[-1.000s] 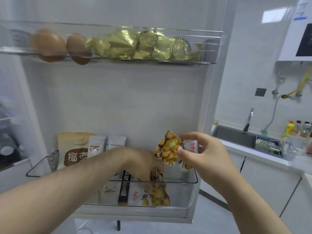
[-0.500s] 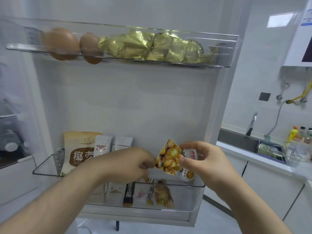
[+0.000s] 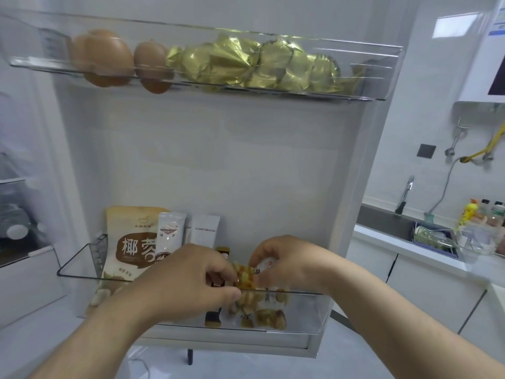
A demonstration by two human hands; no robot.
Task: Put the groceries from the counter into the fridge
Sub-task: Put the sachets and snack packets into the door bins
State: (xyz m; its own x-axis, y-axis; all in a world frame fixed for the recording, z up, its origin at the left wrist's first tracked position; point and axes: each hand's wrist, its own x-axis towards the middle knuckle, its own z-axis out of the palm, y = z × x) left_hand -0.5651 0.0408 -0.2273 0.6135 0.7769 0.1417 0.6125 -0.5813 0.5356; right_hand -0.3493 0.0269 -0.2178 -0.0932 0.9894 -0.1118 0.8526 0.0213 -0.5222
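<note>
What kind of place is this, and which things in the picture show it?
Most likely a home kitchen. An open fridge door carries shelves with eggs and snack packets, and on the right a sink with a faucet sits above white cabinets.

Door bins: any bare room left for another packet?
Lower bin: bare at the right end past the snack packets; gap left of the beige bag. Crowded mid-bin, where left hand and right hand work. Upper bin: bare left of the eggs and right of the gold foil packs.
</note>
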